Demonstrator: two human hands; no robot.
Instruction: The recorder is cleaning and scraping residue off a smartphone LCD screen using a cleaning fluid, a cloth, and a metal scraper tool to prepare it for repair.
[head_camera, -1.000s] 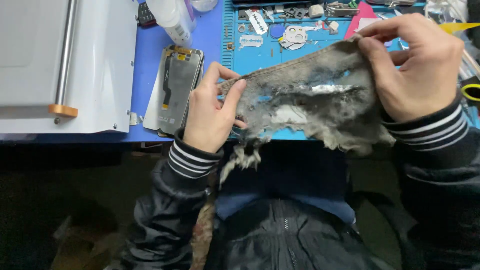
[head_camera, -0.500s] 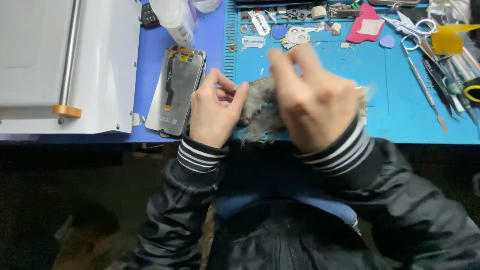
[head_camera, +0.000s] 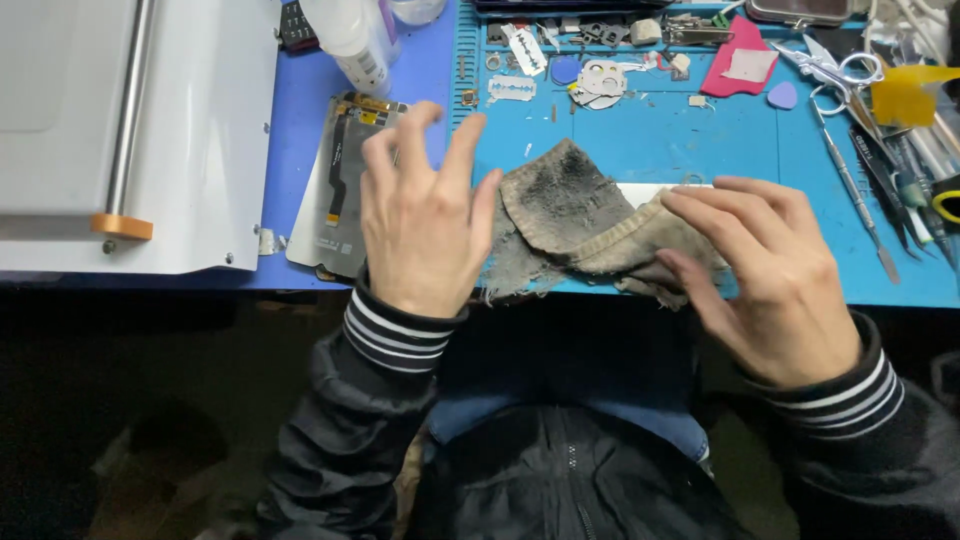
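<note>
Rag, grey and soiled, lies folded on the blue mat at the near edge of the table, between the two hands. The left hand hovers at the rag's left side with fingers spread wide, its grip holding nothing; whether its palm touches the frayed edge I cannot tell. The right hand lies flat on the rag's right end, fingers extended and pressing the ribbed hem, grip wide, not closed on the cloth. Just left of the left hand a phone screen lies with its back and flex cable up, partly on a white machine with an orange knob. A white bottle stands behind the screen. Beyond the rag lie a razor blade, small metal parts, a pink card and a purple pick; scissors and tweezers lie to the right.
</note>
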